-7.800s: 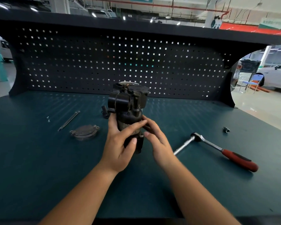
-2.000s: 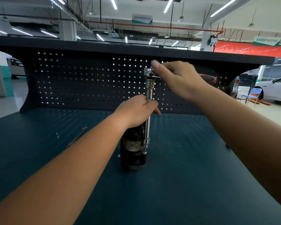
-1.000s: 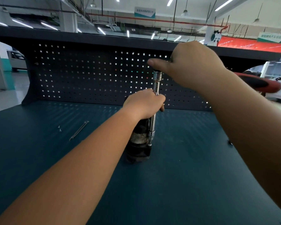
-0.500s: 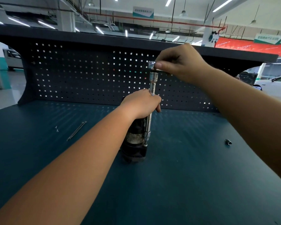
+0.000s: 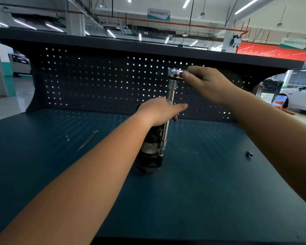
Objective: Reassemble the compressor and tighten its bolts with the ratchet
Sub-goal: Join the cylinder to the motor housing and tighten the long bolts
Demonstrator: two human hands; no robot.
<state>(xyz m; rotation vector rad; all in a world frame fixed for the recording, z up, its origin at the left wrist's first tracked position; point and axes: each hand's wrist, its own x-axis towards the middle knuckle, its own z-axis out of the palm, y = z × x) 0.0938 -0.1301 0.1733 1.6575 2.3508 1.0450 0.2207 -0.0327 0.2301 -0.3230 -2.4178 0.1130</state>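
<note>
Seen from my head: my left hand (image 5: 159, 111) curls over the top of the compressor (image 5: 149, 152), which stands upright in the middle of the bench (image 5: 201, 191), with my forefinger stretched out past the extension bar (image 5: 170, 96). My right hand (image 5: 207, 82) pinches the ratchet (image 5: 174, 72) by its head atop that bar (blurred, handle hidden).

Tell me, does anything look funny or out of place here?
A long bolt and tiny screws lie loose left of the compressor, not fitted. Nothing looks broken or spilled.
</note>
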